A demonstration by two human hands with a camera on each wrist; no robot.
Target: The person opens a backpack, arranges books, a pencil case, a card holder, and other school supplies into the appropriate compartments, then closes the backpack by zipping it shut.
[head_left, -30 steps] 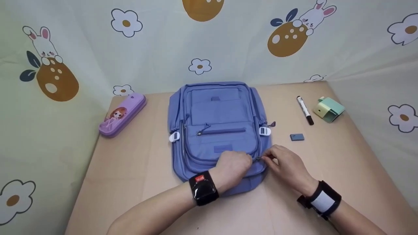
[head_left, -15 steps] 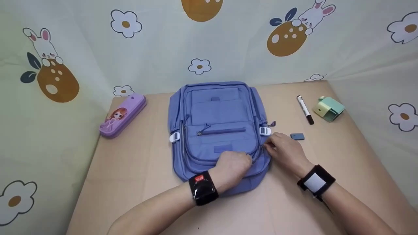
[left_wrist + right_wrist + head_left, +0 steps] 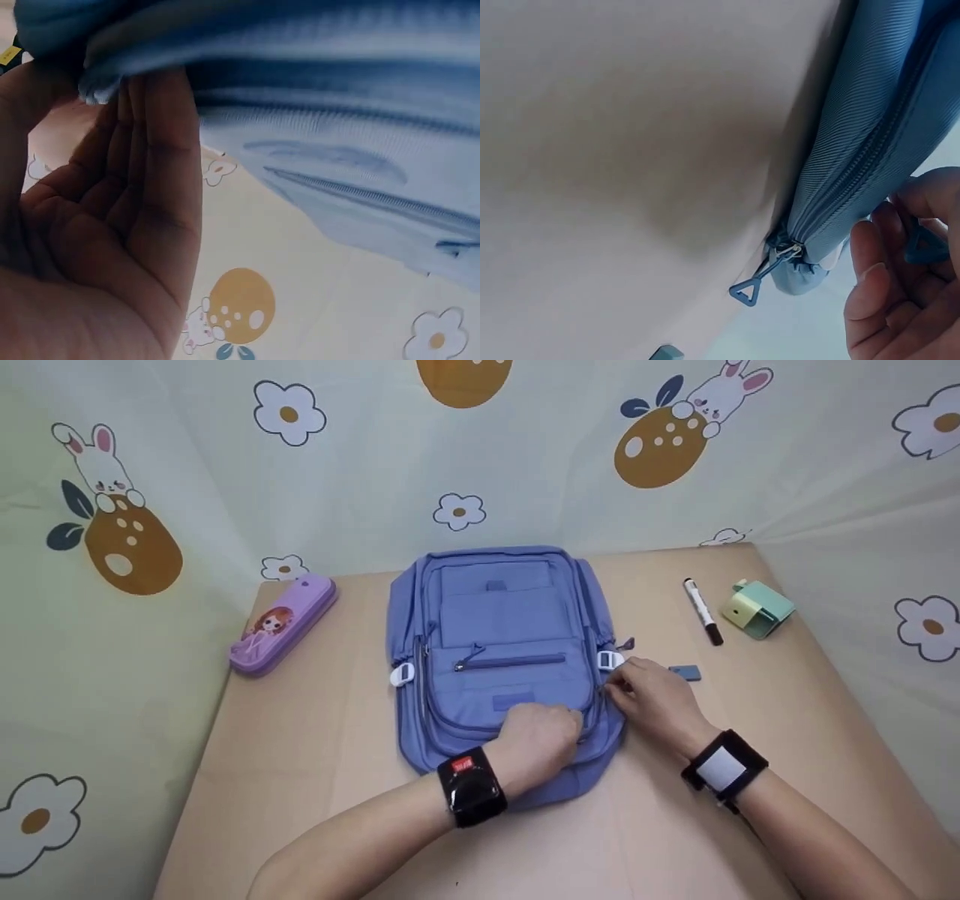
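Lying on the surface [image 3: 300, 780], the blue backpack [image 3: 495, 619] struck me as soft, likely light; the curled left hand [image 3: 534, 741] pinched its cloth edge [image 3: 142, 52], a sensible anchor, the curled right hand [image 3: 660, 697] a zipper pull [image 3: 925, 246], probably the surest grip.

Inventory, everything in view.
fabric backpack: 1, blue, mid-table
strap buckles: 2, white, backpack sides
cartoon-printed pencil case: 1, purple, left side
capped marker: 1, white-and-black, right side
boxy object: 1, mint-and-yellow, right of marker
flat block: 1, blue-grey, right side, partly hidden
tabletop: 1, tan, underneath
printed cloth backdrop: 1, pale, behind
wristbands: 2, black, wrists
left hand: 1, bare, gripping backpack front
right hand: 1, bare, holding blue triangular zipper pull
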